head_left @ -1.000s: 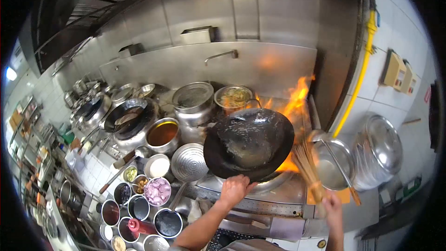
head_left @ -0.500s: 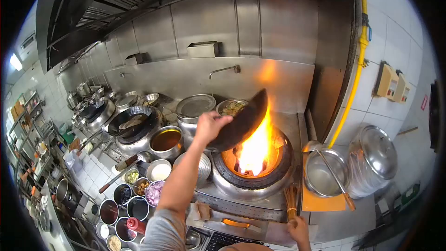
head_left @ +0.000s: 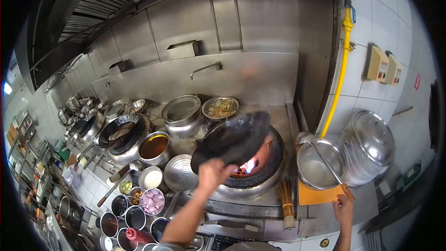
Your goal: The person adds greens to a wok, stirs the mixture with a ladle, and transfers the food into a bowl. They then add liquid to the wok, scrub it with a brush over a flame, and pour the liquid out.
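A dark wok (head_left: 232, 137) is tilted up over the burner (head_left: 275, 158), where a small flame (head_left: 251, 164) shows beneath it. My left hand (head_left: 214, 175) is closed on the wok's near left edge. Further right, my right hand (head_left: 343, 210) has its fingers curled at the wooden handle end of a ladle (head_left: 329, 161), which lies across a metal pot (head_left: 301, 173). A bamboo wok brush (head_left: 285, 204) rests on the stove's front edge, between my hands.
A perforated strainer (head_left: 180, 173), a pot of brown liquid (head_left: 154, 148) and a bowl of chopped onion (head_left: 152, 201) stand left of the burner. Behind are a dish of food (head_left: 220, 108) and a tap (head_left: 204, 68). A lidded pot (head_left: 371, 132) stands at right.
My right hand has let go of the bamboo brush and moved right to the ladle handle. The wok has come down over the burner, and the tall flame has shrunk. The view has shifted.
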Motion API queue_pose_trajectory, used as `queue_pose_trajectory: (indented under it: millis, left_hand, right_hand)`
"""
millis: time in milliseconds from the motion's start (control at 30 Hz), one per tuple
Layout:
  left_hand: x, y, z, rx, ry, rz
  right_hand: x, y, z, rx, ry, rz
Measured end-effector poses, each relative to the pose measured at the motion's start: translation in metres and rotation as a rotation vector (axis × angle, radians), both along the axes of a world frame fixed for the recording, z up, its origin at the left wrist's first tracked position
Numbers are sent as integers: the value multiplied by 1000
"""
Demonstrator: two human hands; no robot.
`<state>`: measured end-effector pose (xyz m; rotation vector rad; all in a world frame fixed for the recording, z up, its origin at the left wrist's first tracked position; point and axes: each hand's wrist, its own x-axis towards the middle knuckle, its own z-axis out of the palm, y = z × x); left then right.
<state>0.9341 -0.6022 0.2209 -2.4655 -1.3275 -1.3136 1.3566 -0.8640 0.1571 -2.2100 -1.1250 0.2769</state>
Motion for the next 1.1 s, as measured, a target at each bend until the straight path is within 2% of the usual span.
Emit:
queue_pose_trajectory:
  millis: [33, 133, 233, 333, 433, 467, 533, 600, 633, 700, 733, 767, 900, 933, 1000, 1067, 1100]
  left_hand:
    - [5, -16, -28, 20, 96, 11]
    - [24, -49, -64, 30, 193, -106]
    - [30, -52, -71, -2, 158, -135]
    - [38, -47, -84, -8, 161, -155]
    - [48, -43, -95, -4, 177, -99]
    - [50, -42, -95, 1, 171, -75]
    - [54, -47, -94, -148, 164, -48]
    - [56, -51, -90, -199, 86, 11]
    - [52, -59, -93, -103, -45, -18]
    - [43, -95, -78, -63, -62, 37]
    - [34, -117, -75, -58, -67, 69]
    - [24, -137, -80, -161, -109, 54]
    - [-27, -211, -112, -545, -265, 53]
    - [-40, -224, -117, -635, -300, 70]
    - [-56, -253, -94, -596, -280, 242]
    - [-74, -286, -138, -561, -300, 359]
    - [-87, -279, -137, -533, -313, 402]
  right_hand:
    - [-2, 3, 3, -118, 93, 19]
    - [7, 18, -14, 288, -553, 50]
    - [34, 15, -9, 93, -576, -140]
    - [94, 13, -41, -134, -266, 65]
    - [111, 21, -55, -194, -370, 42]
    - [114, 24, -58, -130, -215, 74]
    - [105, 36, -53, 3, 99, 139]
    - [77, 54, -45, 1, 431, 130]
    - [54, 65, -36, 0, 595, 128]
    - [-4, 92, -6, 118, 813, 243]
    - [-33, 111, 15, 165, 868, 386]
    - [-60, 134, 39, 210, 927, 525]
    - [-149, 256, 92, 227, 810, 705]
    - [-175, 288, 103, 207, 699, 751]
    - [-225, 356, 105, 209, 566, 704]
    - [-281, 421, 120, 223, 505, 628]
    - [-294, 502, 94, 298, 299, 669]
